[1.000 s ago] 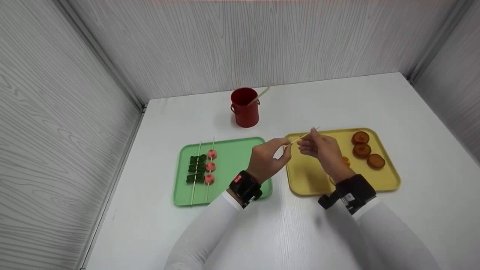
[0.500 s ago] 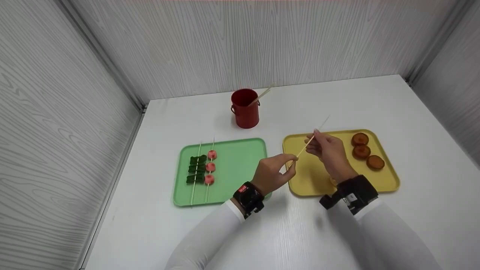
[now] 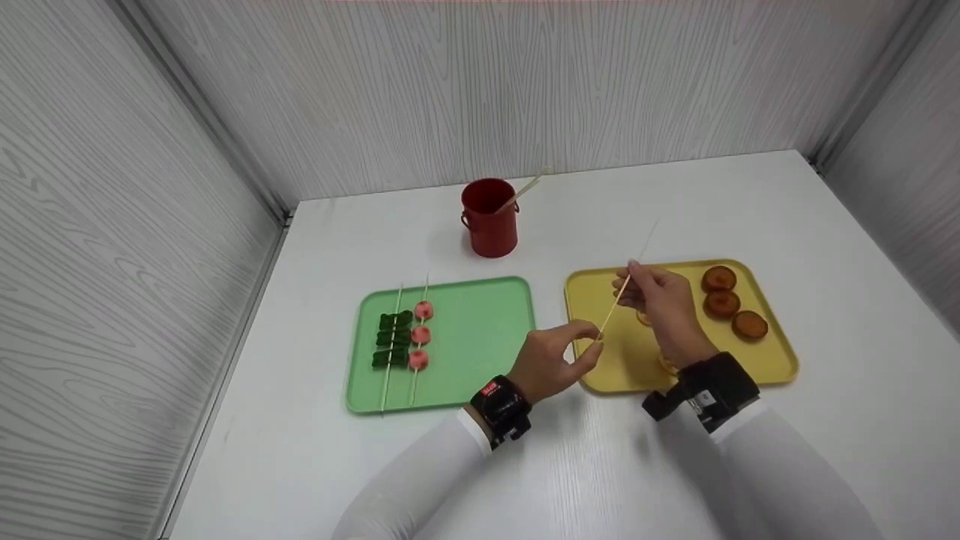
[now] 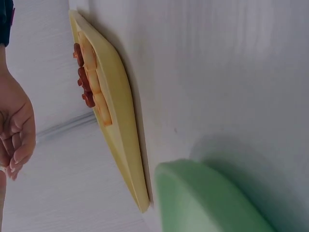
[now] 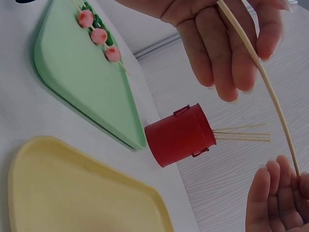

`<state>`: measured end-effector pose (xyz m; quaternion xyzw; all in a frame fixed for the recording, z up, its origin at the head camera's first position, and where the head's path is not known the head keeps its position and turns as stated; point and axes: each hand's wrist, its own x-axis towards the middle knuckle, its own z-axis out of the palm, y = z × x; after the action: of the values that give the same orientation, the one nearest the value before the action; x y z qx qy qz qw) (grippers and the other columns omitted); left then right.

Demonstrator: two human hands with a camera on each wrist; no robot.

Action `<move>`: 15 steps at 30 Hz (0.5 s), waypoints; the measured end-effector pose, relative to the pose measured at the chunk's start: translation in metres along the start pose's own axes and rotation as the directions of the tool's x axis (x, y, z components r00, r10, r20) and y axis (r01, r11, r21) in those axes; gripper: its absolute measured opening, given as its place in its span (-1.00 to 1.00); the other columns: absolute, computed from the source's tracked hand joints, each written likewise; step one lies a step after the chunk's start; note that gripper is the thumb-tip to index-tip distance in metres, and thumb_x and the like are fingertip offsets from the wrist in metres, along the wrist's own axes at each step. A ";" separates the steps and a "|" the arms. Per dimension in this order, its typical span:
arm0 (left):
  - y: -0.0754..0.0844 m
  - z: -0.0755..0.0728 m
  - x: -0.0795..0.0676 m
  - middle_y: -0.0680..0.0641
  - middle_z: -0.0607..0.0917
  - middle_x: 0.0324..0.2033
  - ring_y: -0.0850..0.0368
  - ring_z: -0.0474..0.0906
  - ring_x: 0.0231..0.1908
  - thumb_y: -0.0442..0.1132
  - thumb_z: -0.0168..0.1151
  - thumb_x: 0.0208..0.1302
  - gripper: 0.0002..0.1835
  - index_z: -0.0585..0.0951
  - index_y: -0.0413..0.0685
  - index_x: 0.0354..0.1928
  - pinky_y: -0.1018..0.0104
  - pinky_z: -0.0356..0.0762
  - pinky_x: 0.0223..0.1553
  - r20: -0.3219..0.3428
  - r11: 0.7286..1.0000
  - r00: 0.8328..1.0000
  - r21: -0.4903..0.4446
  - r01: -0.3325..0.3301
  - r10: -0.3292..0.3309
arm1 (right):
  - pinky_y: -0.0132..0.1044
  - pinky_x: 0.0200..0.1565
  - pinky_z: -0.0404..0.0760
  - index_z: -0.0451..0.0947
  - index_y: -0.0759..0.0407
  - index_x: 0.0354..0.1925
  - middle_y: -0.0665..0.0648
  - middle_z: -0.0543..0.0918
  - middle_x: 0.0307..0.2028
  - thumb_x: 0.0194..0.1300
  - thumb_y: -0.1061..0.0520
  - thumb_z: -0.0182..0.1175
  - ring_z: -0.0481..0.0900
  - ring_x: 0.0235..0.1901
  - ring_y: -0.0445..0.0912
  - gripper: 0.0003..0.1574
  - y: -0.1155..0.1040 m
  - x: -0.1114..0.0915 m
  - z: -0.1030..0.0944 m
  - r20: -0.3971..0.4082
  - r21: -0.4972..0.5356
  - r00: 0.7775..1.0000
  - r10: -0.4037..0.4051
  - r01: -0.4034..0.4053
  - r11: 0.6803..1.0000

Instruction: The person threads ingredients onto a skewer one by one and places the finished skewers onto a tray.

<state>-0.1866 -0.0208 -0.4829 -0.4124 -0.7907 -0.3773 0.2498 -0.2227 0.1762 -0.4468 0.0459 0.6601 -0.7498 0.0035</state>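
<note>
A bare thin wooden skewer (image 3: pixel 615 306) runs between my two hands in the head view, over the left part of the yellow tray (image 3: pixel 585 289). Its lower end is pinched between thumb and forefinger of my left hand (image 3: pixel 551 361). Farther up, my right hand (image 3: pixel 666 304) pinches it, its other fingers loosely bent; a thin tip sticks out beyond. The right wrist view shows the skewer (image 5: pixel 273 96) slightly bowed, with nothing threaded on it. Brown round slices (image 3: pixel 721 304) lie on the tray's right side, and yellowish pieces (image 3: pixel 667 364) are partly hidden by my right hand.
Left of the hands, a green tray (image 3: pixel 480 322) bears one skewer with dark green folded pieces (image 3: pixel 392 339) and one with pink balls (image 3: pixel 420 335). Behind stands a red bucket (image 3: pixel 493 232) with several skewers (image 5: pixel 246 137) leaning in it. Walls enclose the white table.
My left hand has moved down and to the right, toward the front. The skewer has swung from a shallow slant to a steeper one, and my right hand has shifted slightly right.
</note>
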 end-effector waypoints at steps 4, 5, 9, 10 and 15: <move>0.002 0.003 -0.001 -0.04 0.76 -0.32 0.24 0.71 -0.24 -0.23 0.17 0.36 -0.86 0.58 -0.18 -0.18 0.51 0.61 -0.18 0.024 0.990 0.992 -0.058 0.125 -0.124 | -0.37 -0.21 0.68 0.54 0.49 -0.06 0.02 0.70 -0.37 0.42 -0.12 0.11 0.65 -0.38 -0.18 -0.38 -0.002 -0.003 0.002 0.018 -0.119 0.996 -0.084 0.086 0.989; 0.002 0.004 -0.001 -0.04 0.77 -0.32 0.24 0.71 -0.24 -0.22 0.16 0.38 -0.84 0.57 -0.19 -0.17 0.51 0.61 -0.19 0.033 0.984 0.987 -0.078 0.162 -0.160 | -0.36 -0.21 0.69 0.55 0.48 -0.08 0.02 0.70 -0.37 0.42 -0.11 0.11 0.65 -0.38 -0.18 -0.40 -0.002 -0.004 0.003 0.032 -0.144 0.994 -0.108 0.111 0.983; 0.003 0.006 -0.002 -0.07 0.78 -0.29 0.28 0.71 -0.24 -0.14 0.14 0.42 -0.77 0.53 -0.20 -0.13 0.54 0.60 -0.18 0.087 0.929 0.946 -0.184 0.322 -0.311 | -0.34 -0.21 0.69 0.57 0.48 -0.13 0.07 0.69 -0.37 0.44 -0.07 0.10 0.66 -0.38 -0.16 -0.45 -0.003 -0.008 0.006 0.086 -0.202 0.979 -0.187 0.201 0.959; 0.004 0.006 -0.002 -0.06 0.78 -0.29 0.29 0.71 -0.24 -0.12 0.14 0.42 -0.75 0.54 -0.20 -0.12 0.55 0.60 -0.18 0.101 0.912 0.935 -0.204 0.355 -0.341 | -0.34 -0.22 0.69 0.57 0.49 -0.14 0.08 0.69 -0.38 0.45 -0.05 0.10 0.66 -0.39 -0.16 -0.46 -0.003 -0.009 0.007 0.097 -0.212 0.974 -0.205 0.221 0.952; 0.004 0.006 0.000 -0.02 0.77 -0.30 0.36 0.68 -0.29 -0.05 0.17 0.41 -0.69 0.64 -0.19 -0.12 0.56 0.59 -0.21 0.192 0.833 0.872 -0.262 0.488 -0.450 | -0.37 -0.27 0.69 0.60 0.48 -0.20 0.24 0.67 -0.40 0.47 0.08 0.09 0.64 -0.43 -0.17 -0.58 -0.005 -0.012 0.012 0.129 -0.274 0.957 -0.261 0.288 0.918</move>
<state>-0.1841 -0.0143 -0.4848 -0.2611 -0.8143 -0.5173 0.0348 -0.2117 0.1642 -0.4395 -0.0818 0.7619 -0.6392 -0.0654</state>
